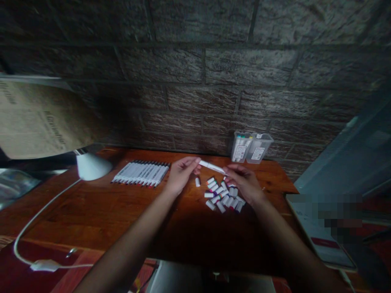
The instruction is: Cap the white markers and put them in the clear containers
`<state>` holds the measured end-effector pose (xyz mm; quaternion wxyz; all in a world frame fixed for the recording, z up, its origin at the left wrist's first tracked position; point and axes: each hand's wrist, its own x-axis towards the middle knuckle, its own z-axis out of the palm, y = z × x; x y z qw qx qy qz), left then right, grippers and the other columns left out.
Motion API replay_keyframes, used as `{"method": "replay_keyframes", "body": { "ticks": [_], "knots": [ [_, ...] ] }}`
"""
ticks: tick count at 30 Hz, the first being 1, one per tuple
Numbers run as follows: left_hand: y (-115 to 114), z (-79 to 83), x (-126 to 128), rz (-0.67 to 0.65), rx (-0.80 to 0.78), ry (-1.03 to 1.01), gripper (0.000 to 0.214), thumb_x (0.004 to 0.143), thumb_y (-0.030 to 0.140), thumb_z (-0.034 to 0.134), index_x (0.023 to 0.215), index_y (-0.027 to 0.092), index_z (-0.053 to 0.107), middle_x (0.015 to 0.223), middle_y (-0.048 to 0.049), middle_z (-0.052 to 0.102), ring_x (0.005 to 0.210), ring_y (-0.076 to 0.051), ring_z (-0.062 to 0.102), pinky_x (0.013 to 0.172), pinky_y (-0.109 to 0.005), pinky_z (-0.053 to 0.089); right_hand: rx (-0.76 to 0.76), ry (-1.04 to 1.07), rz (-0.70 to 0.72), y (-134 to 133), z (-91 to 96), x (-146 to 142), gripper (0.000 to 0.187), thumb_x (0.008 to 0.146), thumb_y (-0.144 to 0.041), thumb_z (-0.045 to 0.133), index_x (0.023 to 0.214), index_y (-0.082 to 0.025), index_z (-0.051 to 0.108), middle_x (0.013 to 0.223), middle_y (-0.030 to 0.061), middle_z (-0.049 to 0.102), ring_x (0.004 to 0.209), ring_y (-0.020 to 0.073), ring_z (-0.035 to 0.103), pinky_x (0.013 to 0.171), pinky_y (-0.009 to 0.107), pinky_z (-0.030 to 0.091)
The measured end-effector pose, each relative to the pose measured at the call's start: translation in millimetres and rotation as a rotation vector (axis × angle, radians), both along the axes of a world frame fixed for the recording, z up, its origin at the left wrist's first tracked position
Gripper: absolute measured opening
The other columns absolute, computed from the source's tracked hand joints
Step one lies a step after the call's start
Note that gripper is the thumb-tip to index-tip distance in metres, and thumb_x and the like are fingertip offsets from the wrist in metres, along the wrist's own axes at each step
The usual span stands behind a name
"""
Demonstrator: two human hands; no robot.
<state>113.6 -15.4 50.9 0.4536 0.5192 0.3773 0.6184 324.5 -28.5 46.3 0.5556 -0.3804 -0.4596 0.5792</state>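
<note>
My left hand (pixel 183 174) pinches 1 end of a white marker (pixel 211 167); my right hand (pixel 243 184) seems to grip the other. It lies between them, long axis left-right, dipping rightward, above loose caps (pixel 222 197).

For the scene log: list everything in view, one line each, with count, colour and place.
marker: one, white, held above the table
caps: roughly twenty, white with coloured ends, piled right of centre
row of markers: about a dozen, white with dark ends, left of the caps
cases: two, clear, against the wall
lamp: one, white, table's left, with white cable
paper: one sheet, beige, printed, far left
table: one, reddish-brown wood
wall: dark brick, behind
left hand: grips the marker's left end
right hand: pinches its right end
</note>
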Motion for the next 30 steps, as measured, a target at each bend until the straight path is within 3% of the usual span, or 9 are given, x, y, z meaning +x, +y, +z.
{"method": "replay_keyframes", "body": {
  "ticks": [3, 8, 14, 20, 30],
  "knots": [
    [2, 1.3, -2, 0.051, 0.026, -0.037, 0.031, 0.075, 0.043, 0.077, 0.071, 0.014, 0.067, 0.060, 0.0019, 0.061, 0.052, -0.007, 0.052, 0.053, -0.021, 0.041, 0.100, -0.233, 0.050, -7, 1.7, -4, 0.028, 0.073, -0.045, 0.079, 0.079, -0.018, 0.073, 0.057, -0.0040, 0.063, 0.043, 0.0068, 0.049, 0.042, 0.020, 0.040],
    [3, 3.7, -6, 0.102, 0.069, -0.060, 0.032, 0.074, 0.043, 0.078, 0.066, 0.015, 0.064, 0.057, 0.0032, 0.056, 0.051, -0.007, 0.048, 0.052, -0.021, 0.038, 0.143, -0.359, 0.175, -14, 3.7, -8, 0.028, 0.074, -0.042, 0.077, 0.093, -0.021, 0.077, 0.076, -0.0002, 0.073, 0.058, 0.0115, 0.062, 0.054, 0.023, 0.049],
    [3, 4.4, -6, 0.103, 0.096, -0.050, 0.033, 0.077, 0.044, 0.076, 0.065, 0.015, 0.064, 0.057, 0.0030, 0.056, 0.051, -0.007, 0.047, 0.053, -0.022, 0.037, 0.142, -0.368, 0.268, -15, -0.8, -7, 0.027, 0.077, -0.037, 0.075, 0.099, -0.021, 0.077, 0.087, 0.0025, 0.078, 0.072, 0.0148, 0.070, 0.069, 0.028, 0.055],
    [2, 5.4, -6, 0.104, 0.098, -0.040, 0.035, 0.077, 0.046, 0.075, 0.065, 0.016, 0.064, 0.057, 0.0027, 0.056, 0.051, -0.007, 0.047, 0.053, -0.023, 0.038, 0.157, -0.344, 0.300, -17, -1.8, -10, 0.025, 0.078, -0.035, 0.075, 0.100, -0.023, 0.076, 0.091, 0.0015, 0.077, 0.075, 0.0148, 0.072, 0.070, 0.027, 0.056],
    [-2, 9.2, -8, -0.018, 0.104, -0.101, 0.032, 0.074, 0.045, 0.079, 0.073, 0.014, 0.069, 0.057, 0.0016, 0.062, 0.051, -0.008, 0.053, 0.051, -0.020, 0.041, 0.147, -0.320, 0.375, -20, -3.9, -14, 0.025, 0.077, -0.037, 0.076, 0.097, -0.023, 0.075, 0.093, 0.0012, 0.076, 0.079, 0.0153, 0.073, 0.074, 0.028, 0.059]
  ]
}}
